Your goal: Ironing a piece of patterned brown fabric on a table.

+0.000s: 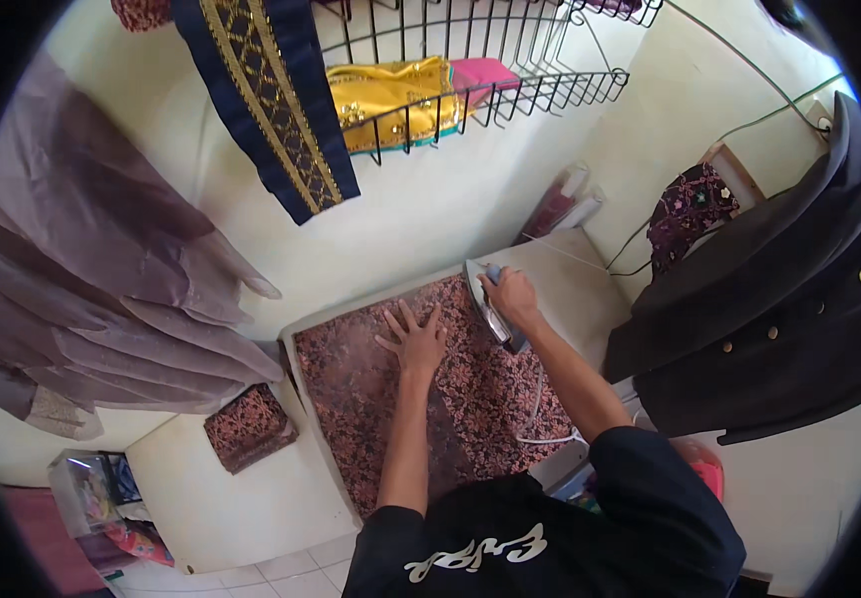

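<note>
L hand (420, 344): palm down on patterned cloth (490, 384) (dark, pinkish-brown floral), fingers splayed well apart, thumb out to the R, tips pointing twd far edge. Not gripping; just flat on the fabric. Cloth lies directly under palm + fingers, spread over the padded table (590, 284), w/ more of it showing both sides of the hand and down along the L forearm.

R hand (515, 297): fingers closed round handle of iron (491, 314). Iron sits at upper R part of cloth, nose twd far edge, heel twd person. Pos. rel. to L fingers: to their R, near but not touching, strip of cloth btwn. Can't tell if sole is fully flat on fabric. White cord (538, 394) runs behind iron, loops near R edge of cloth.

L of padded table: folded cloth (248, 429), similar pattern, on lower white table (181, 498).

Surroundings: grey sheer garments (121, 219) hang far L; dark coat (739, 309) w/ gold-col. buttons hangs R. Above, wire rack (575, 95) holds yellow cloth (390, 95) + pink cloth (483, 78); navy strip (261, 90) w/ gold trim hangs beside them. Pink tub (709, 473) partly hidden behind R sleeve (655, 478).
</note>
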### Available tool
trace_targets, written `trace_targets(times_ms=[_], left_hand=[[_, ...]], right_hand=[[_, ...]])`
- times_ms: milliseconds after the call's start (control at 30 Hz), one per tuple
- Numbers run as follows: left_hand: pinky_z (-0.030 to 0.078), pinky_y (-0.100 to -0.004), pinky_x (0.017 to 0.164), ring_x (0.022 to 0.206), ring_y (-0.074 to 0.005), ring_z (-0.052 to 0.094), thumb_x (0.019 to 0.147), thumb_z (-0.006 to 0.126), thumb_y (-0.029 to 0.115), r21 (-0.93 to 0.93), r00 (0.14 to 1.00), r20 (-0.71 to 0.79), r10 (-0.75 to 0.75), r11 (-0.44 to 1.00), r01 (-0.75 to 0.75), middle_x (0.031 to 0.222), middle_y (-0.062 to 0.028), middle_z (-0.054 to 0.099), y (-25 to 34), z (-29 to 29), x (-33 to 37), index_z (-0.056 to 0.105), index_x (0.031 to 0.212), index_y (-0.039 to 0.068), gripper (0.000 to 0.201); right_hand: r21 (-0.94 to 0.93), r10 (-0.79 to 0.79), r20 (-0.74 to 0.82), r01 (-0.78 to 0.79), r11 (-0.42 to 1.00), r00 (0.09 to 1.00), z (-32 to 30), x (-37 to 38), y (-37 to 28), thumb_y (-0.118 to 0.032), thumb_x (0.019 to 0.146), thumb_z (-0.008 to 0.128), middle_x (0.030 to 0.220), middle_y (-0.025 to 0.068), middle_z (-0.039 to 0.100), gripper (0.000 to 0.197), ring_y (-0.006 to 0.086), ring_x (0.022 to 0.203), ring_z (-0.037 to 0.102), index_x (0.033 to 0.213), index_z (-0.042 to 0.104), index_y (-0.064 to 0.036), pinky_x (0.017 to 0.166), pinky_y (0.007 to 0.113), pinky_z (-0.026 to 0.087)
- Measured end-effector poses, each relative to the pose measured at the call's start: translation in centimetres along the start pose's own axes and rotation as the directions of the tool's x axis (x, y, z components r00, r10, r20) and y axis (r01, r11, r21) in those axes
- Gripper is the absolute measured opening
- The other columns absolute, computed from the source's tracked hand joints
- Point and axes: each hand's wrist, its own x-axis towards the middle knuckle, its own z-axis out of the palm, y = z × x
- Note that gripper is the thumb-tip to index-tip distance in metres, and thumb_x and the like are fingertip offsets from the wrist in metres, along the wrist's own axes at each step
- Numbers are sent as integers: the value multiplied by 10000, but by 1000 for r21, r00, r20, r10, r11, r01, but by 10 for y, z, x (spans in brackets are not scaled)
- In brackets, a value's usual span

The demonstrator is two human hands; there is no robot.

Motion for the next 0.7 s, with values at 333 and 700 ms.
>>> trace_targets(times_ms=[333,700], left_hand=[[19,-832,1019,1471,-459,70,938,494,33,189,934,-195,301,946,-265,1625,-107,112,27,29,3,448,1449,220,546],[40,-688,1130,1499,-302,133,973,491,501,199,861,-344,375,925,-323,1623,-44,193,-5,36,-8,418,1479,310,545]], right_hand=[[-24,1,-29,-1,1000,1000,-3,7,1,-475,912,611,914,292,651,515,437,871,659,932,658,37,791,502,533],[-80,-34,-18,32,996,999,-8,10,-3,-541,891,608,917,295,667,586,451,872,663,920,666,41,793,512,535]])
